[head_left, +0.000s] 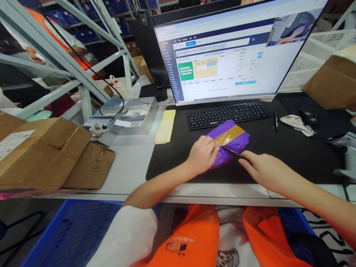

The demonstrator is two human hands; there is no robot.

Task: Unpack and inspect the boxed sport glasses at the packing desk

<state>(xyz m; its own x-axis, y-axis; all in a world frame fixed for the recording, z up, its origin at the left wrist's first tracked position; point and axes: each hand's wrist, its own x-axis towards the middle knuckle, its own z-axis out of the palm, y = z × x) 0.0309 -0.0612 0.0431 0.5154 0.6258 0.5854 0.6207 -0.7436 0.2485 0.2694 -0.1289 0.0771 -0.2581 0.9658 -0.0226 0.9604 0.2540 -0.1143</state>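
A purple plastic parcel (239, 140) with a strip of shiny tan tape (229, 135) lies on the black desk mat in front of the keyboard. My left hand (203, 154) is closed on the parcel's near left side, fingers bunched beside the tape. From the right, my right hand (258, 165) grips a slim black cutting tool (232, 152); its exact kind is hard to tell. The tool's tip meets the purple plastic close to my left fingertips, which partly hide the spot.
Behind the parcel stand a keyboard (228, 114) and a large monitor (222, 70). Yellow paper slips (165, 128) and a grey divided tray (136, 116) lie left, cardboard boxes (41, 155) farther left. A black pen (275, 121), white cloth (297, 123) and mouse (308, 117) are right.
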